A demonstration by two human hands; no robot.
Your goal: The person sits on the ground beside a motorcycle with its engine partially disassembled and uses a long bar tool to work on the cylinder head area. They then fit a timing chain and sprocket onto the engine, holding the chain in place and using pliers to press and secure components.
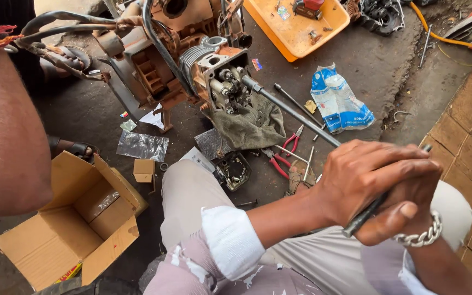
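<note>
Head view: both hands clasp a long metal rod point(296, 116) at 4 o'clock, the left hand point(364, 177) clenched over the right hand point(405, 210), each grip closed around the rod's near end. Its far tip sits on the engine's cylinder head point(226, 82) at 11 o'clock. Judging by the shallow angle, the tip could skid off and gouge the valve springs, or drop onto the red pliers point(285, 153) on the floor.

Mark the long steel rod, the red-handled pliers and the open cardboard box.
long steel rod point(293, 113), head view, on the bare shaft between engine and hands.
red-handled pliers point(279, 164), head view, on a red handle.
open cardboard box point(110, 248), head view, on the front flap.
</note>
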